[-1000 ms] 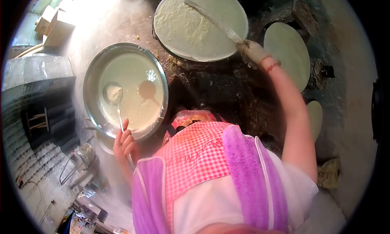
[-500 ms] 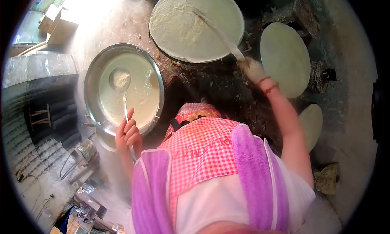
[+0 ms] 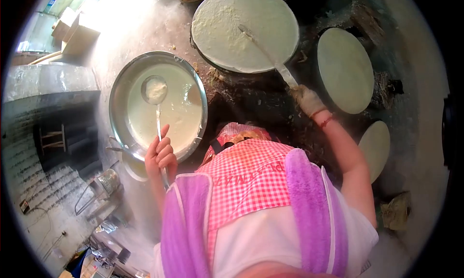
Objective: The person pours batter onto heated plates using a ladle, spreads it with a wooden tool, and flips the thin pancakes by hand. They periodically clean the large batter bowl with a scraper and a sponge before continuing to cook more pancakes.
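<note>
My left hand (image 3: 161,155) is closed round the long handle of a ladle (image 3: 157,91), whose round bowl carries some pale, lumpy stuff. That bowl hangs over a wide metal basin (image 3: 116,104) of creamy white liquid (image 3: 181,116). At the upper right, my right hand (image 3: 309,100) grips the near end of a long, flat spatula (image 3: 265,52). The spatula's far tip lies over the middle of a large round surface (image 3: 270,17), coated pale white with a rougher, lumpy patch on its left side.
Two more pale round surfaces stand at the right, one larger (image 3: 345,70) and one smaller (image 3: 374,150). Cardboard boxes (image 3: 79,34) sit at the upper left. A metal bucket (image 3: 107,181) is at the lower left. Crumbs litter the dark stove top (image 3: 217,82) between basin and large round.
The spatula and my right hand have come back toward my body, its tip now nearer the middle of the large round. My left hand keeps the ladle over the basin. The whole view has shifted slightly.
</note>
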Demonstrator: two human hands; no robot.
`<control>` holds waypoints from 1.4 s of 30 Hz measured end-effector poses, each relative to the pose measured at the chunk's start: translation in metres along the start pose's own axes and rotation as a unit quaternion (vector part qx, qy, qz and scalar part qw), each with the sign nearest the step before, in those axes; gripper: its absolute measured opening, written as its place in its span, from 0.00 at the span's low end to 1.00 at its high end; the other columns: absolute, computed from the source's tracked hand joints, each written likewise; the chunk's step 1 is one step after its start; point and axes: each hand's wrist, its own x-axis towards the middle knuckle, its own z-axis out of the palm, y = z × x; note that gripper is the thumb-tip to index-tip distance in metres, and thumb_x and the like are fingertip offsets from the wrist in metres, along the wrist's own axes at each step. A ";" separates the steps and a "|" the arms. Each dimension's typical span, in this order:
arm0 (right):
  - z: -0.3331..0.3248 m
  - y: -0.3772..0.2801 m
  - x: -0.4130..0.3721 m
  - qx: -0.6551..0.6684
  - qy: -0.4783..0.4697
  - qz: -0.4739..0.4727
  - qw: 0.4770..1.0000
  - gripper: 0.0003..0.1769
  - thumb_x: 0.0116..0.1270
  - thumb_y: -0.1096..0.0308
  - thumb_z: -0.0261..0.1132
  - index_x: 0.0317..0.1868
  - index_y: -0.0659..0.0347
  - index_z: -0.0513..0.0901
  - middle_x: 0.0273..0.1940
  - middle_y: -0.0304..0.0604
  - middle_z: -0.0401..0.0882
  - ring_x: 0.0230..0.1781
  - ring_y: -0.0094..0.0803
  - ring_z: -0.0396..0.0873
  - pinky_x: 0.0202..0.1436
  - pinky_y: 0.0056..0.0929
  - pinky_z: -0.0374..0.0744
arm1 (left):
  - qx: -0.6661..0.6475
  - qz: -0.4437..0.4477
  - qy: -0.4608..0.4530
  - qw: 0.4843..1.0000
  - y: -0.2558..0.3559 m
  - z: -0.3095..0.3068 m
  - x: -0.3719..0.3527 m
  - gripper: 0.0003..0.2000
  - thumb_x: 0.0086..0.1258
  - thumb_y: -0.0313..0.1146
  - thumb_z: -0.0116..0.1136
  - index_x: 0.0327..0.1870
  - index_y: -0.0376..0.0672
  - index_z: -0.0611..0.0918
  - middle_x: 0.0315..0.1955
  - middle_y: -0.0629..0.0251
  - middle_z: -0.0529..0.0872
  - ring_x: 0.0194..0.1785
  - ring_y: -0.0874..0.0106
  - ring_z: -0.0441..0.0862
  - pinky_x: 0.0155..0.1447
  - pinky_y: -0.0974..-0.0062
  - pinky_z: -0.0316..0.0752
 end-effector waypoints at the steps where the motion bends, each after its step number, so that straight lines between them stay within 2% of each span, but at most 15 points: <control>1: 0.010 -0.001 -0.006 0.004 0.019 -0.007 1.000 0.24 0.67 0.44 0.58 0.50 0.56 0.80 0.38 0.59 0.82 0.43 0.57 0.80 0.45 0.47 0.77 | 0.002 -0.004 -0.003 1.000 0.006 -0.002 -0.002 0.20 0.81 0.33 0.31 0.69 0.33 0.60 0.24 0.73 0.59 0.19 0.82 0.56 0.19 0.84 0.58; 4: 0.030 -0.006 -0.029 0.021 0.038 0.004 0.999 0.24 0.68 0.46 0.59 0.50 0.58 0.80 0.34 0.54 0.83 0.37 0.51 0.82 0.41 0.43 0.79 | 0.031 -0.006 -0.005 0.999 0.022 -0.001 -0.007 0.21 0.81 0.33 0.31 0.69 0.32 0.59 0.23 0.73 0.59 0.18 0.82 0.56 0.18 0.84 0.59; 7: 0.042 -0.021 -0.050 0.115 0.006 0.079 0.990 0.20 0.69 0.51 0.61 0.50 0.58 0.79 0.25 0.43 0.80 0.20 0.28 0.79 0.25 0.30 0.78 | 0.041 -0.013 -0.008 0.999 0.042 -0.008 -0.012 0.21 0.81 0.32 0.31 0.69 0.30 0.58 0.23 0.72 0.58 0.18 0.83 0.56 0.18 0.84 0.59; 14: 0.054 -0.058 -0.094 0.114 0.007 0.118 0.986 0.18 0.71 0.54 0.58 0.50 0.59 0.79 0.26 0.42 0.80 0.17 0.29 0.78 0.22 0.31 0.77 | 0.025 -0.024 -0.018 0.999 0.075 -0.025 -0.018 0.21 0.82 0.33 0.30 0.69 0.28 0.57 0.23 0.71 0.60 0.18 0.82 0.56 0.19 0.84 0.60; 18: 0.081 -0.034 -0.113 0.199 -0.048 0.121 0.971 0.15 0.71 0.59 0.58 0.51 0.59 0.80 0.35 0.42 0.84 0.33 0.27 0.82 0.39 0.25 0.80 | 0.026 -0.036 -0.026 0.999 0.084 -0.027 -0.020 0.21 0.82 0.33 0.30 0.69 0.28 0.57 0.23 0.72 0.60 0.18 0.82 0.57 0.19 0.84 0.60; 20: 0.094 -0.054 -0.136 0.310 -0.153 0.001 0.938 0.17 0.70 0.60 0.59 0.53 0.62 0.79 0.42 0.40 0.84 0.43 0.24 0.80 0.48 0.23 0.78 | 0.031 -0.043 -0.027 0.998 0.087 -0.027 -0.022 0.21 0.82 0.33 0.30 0.69 0.28 0.57 0.22 0.71 0.59 0.18 0.82 0.57 0.19 0.83 0.60; 22: 0.120 -0.066 -0.130 0.356 -0.153 -0.043 0.921 0.19 0.70 0.62 0.60 0.55 0.65 0.77 0.44 0.39 0.83 0.45 0.22 0.78 0.49 0.22 0.77 | 0.031 -0.043 -0.029 0.998 0.088 -0.030 -0.026 0.21 0.82 0.33 0.30 0.69 0.28 0.57 0.22 0.71 0.59 0.18 0.82 0.57 0.19 0.83 0.60; 23: 0.136 -0.075 -0.118 0.490 -0.176 0.005 0.854 0.19 0.69 0.63 0.61 0.55 0.67 0.77 0.46 0.40 0.83 0.45 0.21 0.78 0.50 0.19 0.76 | 0.033 -0.043 -0.031 0.998 0.090 -0.030 -0.028 0.21 0.82 0.33 0.30 0.69 0.28 0.57 0.22 0.71 0.59 0.18 0.82 0.57 0.19 0.83 0.61; 27: 0.155 -0.149 -0.067 0.429 -0.181 0.000 0.885 0.20 0.69 0.64 0.62 0.58 0.63 0.75 0.44 0.40 0.82 0.37 0.22 0.79 0.42 0.21 0.79 | 0.019 -0.027 -0.020 0.999 0.092 -0.035 -0.041 0.21 0.81 0.33 0.30 0.69 0.28 0.57 0.22 0.71 0.59 0.18 0.82 0.57 0.19 0.82 0.61; 29: 0.172 -0.167 -0.045 0.544 -0.205 0.056 0.812 0.25 0.68 0.65 0.63 0.64 0.55 0.72 0.40 0.37 0.81 0.26 0.22 0.77 0.30 0.25 0.79 | 0.013 -0.023 -0.008 1.000 0.091 -0.039 -0.051 0.21 0.81 0.33 0.31 0.69 0.28 0.57 0.22 0.72 0.60 0.18 0.82 0.57 0.19 0.83 0.61; 30: 0.177 -0.176 -0.036 0.542 -0.215 0.054 0.811 0.25 0.68 0.65 0.63 0.64 0.55 0.72 0.40 0.37 0.81 0.26 0.22 0.77 0.30 0.25 0.79 | 0.012 -0.012 -0.007 1.000 0.091 -0.041 -0.057 0.21 0.81 0.33 0.31 0.69 0.28 0.57 0.22 0.72 0.60 0.18 0.82 0.57 0.19 0.83 0.61; 33: 0.186 -0.192 -0.011 0.480 -0.118 0.016 0.869 0.35 0.65 0.67 0.65 0.71 0.43 0.64 0.36 0.35 0.79 0.20 0.21 0.73 0.20 0.23 0.75 | -0.013 -0.007 -0.008 1.000 0.094 -0.052 -0.076 0.21 0.81 0.33 0.32 0.69 0.31 0.59 0.24 0.73 0.59 0.18 0.83 0.55 0.19 0.85 0.58; 36: 0.205 -0.184 0.007 0.431 -0.062 0.041 0.899 0.34 0.62 0.66 0.67 0.69 0.45 0.68 0.37 0.40 0.81 0.25 0.23 0.76 0.29 0.26 0.78 | -0.030 0.016 0.017 0.999 0.097 -0.060 -0.091 0.21 0.81 0.33 0.32 0.70 0.32 0.58 0.24 0.73 0.60 0.18 0.83 0.55 0.18 0.85 0.57; 40: 0.231 -0.148 0.023 0.297 0.036 -0.033 0.954 0.33 0.62 0.66 0.66 0.69 0.43 0.70 0.34 0.37 0.80 0.20 0.21 0.74 0.24 0.24 0.75 | -0.048 0.039 0.035 0.997 0.105 -0.070 -0.102 0.21 0.81 0.33 0.32 0.69 0.32 0.60 0.24 0.73 0.60 0.18 0.83 0.55 0.18 0.84 0.55; 42: 0.210 -0.156 0.003 0.128 0.010 -0.015 0.992 0.35 0.59 0.61 0.66 0.69 0.44 0.69 0.49 0.53 0.78 0.46 0.44 0.76 0.51 0.36 0.74 | -0.057 0.040 0.034 0.997 0.109 -0.074 -0.103 0.21 0.81 0.33 0.32 0.69 0.32 0.60 0.24 0.73 0.60 0.18 0.83 0.55 0.18 0.84 0.55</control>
